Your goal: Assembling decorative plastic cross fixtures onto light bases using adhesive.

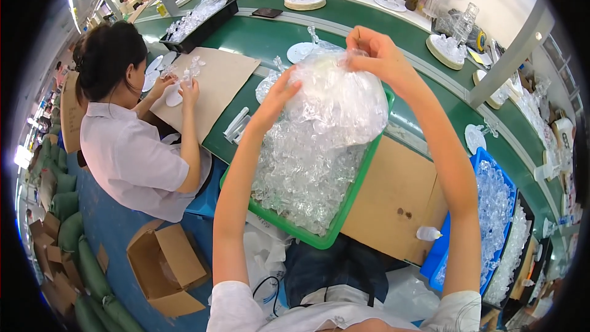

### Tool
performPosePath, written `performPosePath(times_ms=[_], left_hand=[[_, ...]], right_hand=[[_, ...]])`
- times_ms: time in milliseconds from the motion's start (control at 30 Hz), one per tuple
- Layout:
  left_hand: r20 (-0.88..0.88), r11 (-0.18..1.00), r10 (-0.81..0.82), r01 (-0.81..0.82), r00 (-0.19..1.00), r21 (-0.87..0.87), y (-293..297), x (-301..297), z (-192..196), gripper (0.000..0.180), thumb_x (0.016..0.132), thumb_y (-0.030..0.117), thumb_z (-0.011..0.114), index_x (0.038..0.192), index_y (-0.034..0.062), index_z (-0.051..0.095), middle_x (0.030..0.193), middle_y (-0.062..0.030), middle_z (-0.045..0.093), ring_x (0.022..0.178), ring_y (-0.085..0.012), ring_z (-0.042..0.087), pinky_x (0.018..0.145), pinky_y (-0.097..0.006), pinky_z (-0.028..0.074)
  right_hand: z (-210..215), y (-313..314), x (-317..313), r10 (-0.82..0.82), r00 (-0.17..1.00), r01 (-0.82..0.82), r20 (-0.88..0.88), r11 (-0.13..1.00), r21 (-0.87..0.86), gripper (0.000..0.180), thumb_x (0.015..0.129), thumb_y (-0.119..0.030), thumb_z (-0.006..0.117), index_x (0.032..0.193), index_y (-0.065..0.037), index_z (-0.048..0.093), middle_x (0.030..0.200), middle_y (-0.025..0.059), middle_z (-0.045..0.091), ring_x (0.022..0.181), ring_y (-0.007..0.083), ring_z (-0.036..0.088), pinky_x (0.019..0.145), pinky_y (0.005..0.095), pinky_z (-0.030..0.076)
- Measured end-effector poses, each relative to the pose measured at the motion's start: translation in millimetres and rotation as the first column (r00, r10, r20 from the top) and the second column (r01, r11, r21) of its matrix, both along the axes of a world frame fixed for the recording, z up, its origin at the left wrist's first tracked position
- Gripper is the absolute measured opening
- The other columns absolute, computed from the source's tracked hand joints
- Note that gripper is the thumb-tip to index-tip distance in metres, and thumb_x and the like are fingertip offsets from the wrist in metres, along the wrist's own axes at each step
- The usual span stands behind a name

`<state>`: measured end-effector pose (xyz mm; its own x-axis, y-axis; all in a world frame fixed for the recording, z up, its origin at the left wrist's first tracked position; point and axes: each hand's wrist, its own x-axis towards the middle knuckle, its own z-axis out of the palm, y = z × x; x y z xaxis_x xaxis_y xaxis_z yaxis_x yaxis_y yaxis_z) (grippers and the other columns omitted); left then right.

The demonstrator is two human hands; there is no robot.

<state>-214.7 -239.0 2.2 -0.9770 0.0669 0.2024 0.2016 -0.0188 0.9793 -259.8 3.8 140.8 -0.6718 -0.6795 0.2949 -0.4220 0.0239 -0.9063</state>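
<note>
A bulging clear plastic bag (341,101) is tilted above a green bin (326,241). My right hand (378,55) pinches the bag's upper edge between thumb and fingers. At the bag's left side, my left hand (278,98) grips it, its fingers partly hidden behind the plastic. Small clear plastic parts (307,175) fill the bin below. What lies inside the bag is hard to make out through the shiny film.
To my left a person (138,129) handles clear parts over a cardboard sheet (224,61). A blue bin (439,249) of clear parts stands at right, near a small bottle (428,233). An open carton (166,264) sits on the floor. A green conveyor (264,31) curves beyond.
</note>
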Motion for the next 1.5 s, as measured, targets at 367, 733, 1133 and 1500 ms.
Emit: performPosePath(times_ms=[367, 733, 1133, 1500], left_hand=[[-0.041, 0.989, 0.143, -0.141, 0.989, 0.048, 22, 3, -1, 0.040, 0.089, 0.036, 0.061, 0.112, 0.0032, 0.064, 0.142, -0.0105, 0.038, 0.130, -0.0218, 0.035, 0.107, -0.035, 0.025], [-0.276, 0.984, 0.161, -0.176, 0.948, -0.032, 35, 24, 4, 0.024, 0.087, 0.022, 0.064, 0.103, 0.0061, 0.070, 0.147, -0.0097, 0.031, 0.135, -0.0233, 0.029, 0.108, -0.039, 0.024], [-0.058, 0.956, 0.283, -0.287, 0.957, -0.061, 13, 72, -3, 0.045, 0.089, 0.019, 0.059, 0.132, 0.0077, 0.049, 0.149, -0.0110, 0.028, 0.136, -0.0265, 0.030, 0.107, -0.041, 0.028], [-0.406, 0.660, 0.211, -0.436, 0.889, -0.612, 54, 103, -4, 0.053, 0.070, 0.015, 0.075, 0.117, 0.0035, 0.052, 0.120, -0.0211, 0.052, 0.118, -0.0392, 0.045, 0.099, -0.043, 0.037]], right_hand=[[-127, 11, -121, -0.113, 0.917, 0.083, 0.381, 0.992, 0.094, 0.042, 0.088, -0.039, 0.056, 0.114, -0.006, 0.060, 0.111, 0.0085, 0.060, 0.100, 0.0151, 0.056, 0.088, 0.0299, 0.044], [-89, 10, -100, -0.435, 0.891, 0.428, -0.128, 0.900, -0.077, 0.030, 0.083, -0.029, 0.068, 0.100, -0.005, 0.062, 0.079, -0.0036, 0.057, 0.069, 0.0049, 0.047, 0.063, 0.0210, 0.038], [-102, 3, -82, -0.574, 0.798, 0.546, -0.184, 0.817, -0.182, 0.031, 0.084, -0.029, 0.066, 0.102, -0.005, 0.061, 0.078, 0.0024, 0.063, 0.070, 0.0107, 0.055, 0.065, 0.0233, 0.042], [-118, -3, -85, -0.548, 0.757, 0.609, -0.356, 0.789, 0.079, 0.035, 0.085, -0.039, 0.058, 0.108, -0.012, 0.054, 0.092, 0.0187, 0.065, 0.085, 0.0392, 0.062, 0.073, 0.0420, 0.047]])
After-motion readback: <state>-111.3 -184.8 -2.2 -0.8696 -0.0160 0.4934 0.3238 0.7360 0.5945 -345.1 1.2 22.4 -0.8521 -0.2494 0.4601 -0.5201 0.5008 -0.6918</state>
